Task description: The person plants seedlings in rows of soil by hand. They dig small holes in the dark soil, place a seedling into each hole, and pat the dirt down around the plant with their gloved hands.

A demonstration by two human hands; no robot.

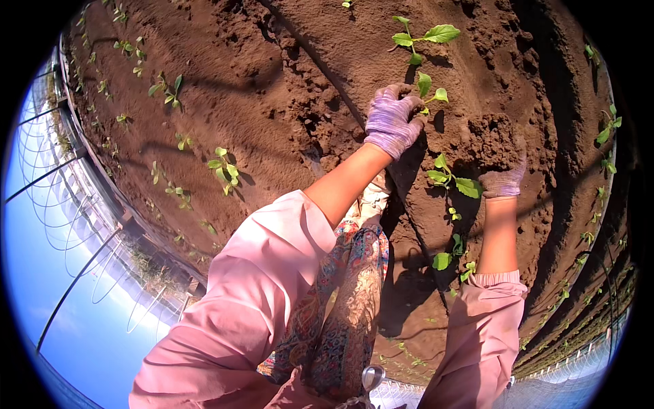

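My left hand (393,120), in a purple, soil-stained glove, has its fingertips at the base of a small leafy seedling (431,97). Whether they pinch its stem is hard to see. My right hand (503,176), gloved alike, is palm up under a heap of crumbly brown soil (493,140), its fingers mostly covered by it. Between my hands and a little nearer to me grows another seedling (452,179) with toothed leaves. Farther off, beyond my left hand, stands a larger seedling (426,38).
A thin dark drip line (327,69) runs along the soil beside my foot (373,197). More seedlings (225,168) grow in the bed at left, and others (608,125) at the far right. A furrow lies right of my right hand. Hoop frames stand at the far left.
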